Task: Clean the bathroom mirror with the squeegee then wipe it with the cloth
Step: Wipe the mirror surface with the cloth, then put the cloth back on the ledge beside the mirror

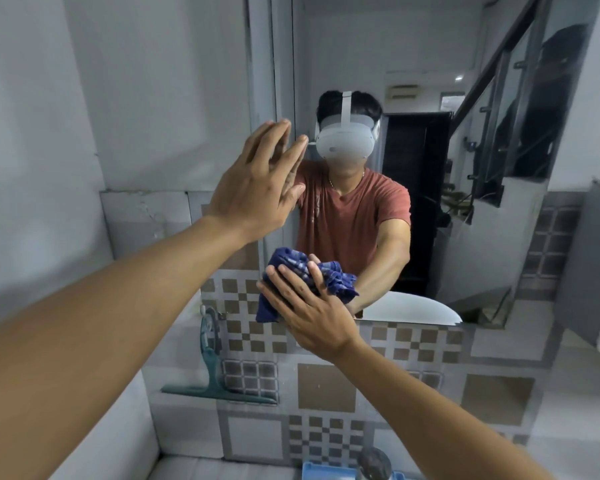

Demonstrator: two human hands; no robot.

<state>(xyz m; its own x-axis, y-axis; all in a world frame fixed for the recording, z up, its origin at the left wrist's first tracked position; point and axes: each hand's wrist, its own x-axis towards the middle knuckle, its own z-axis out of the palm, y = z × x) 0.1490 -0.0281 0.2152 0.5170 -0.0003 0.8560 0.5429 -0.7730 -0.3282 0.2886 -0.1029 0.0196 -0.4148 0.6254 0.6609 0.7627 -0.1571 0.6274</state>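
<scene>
Your left hand (257,181) is up at about ten o'clock from the centre of the view, fingers spread flat and grasping nothing, its palm laid against the left edge of the mirror (430,98) so that the fingertips meet their own reflection. Your right hand (312,310) sits just below centre, at roughly six o'clock from the reflected headset, fingers splayed and pressing the blue checked cloth (291,271) against the glass near the mirror's lower left corner; the cloth is bunched, with folds showing above your fingers and a corner hanging at seven o'clock from the hand. The mirror's bottom edge runs just beside your right wrist, and a pale curved shape shows in the glass at three o'clock from that hand. The squeegee (215,375) is well apart from both hands, at about seven o'clock from the cloth: it hangs on the tiled wall (326,386) below the mirror, teal handle upright and blade across the bottom. At the lower edge of the view, around six o'clock, a blue container (326,472) and a round metallic object (374,464) are partly cut off and too blurred to identify.
</scene>
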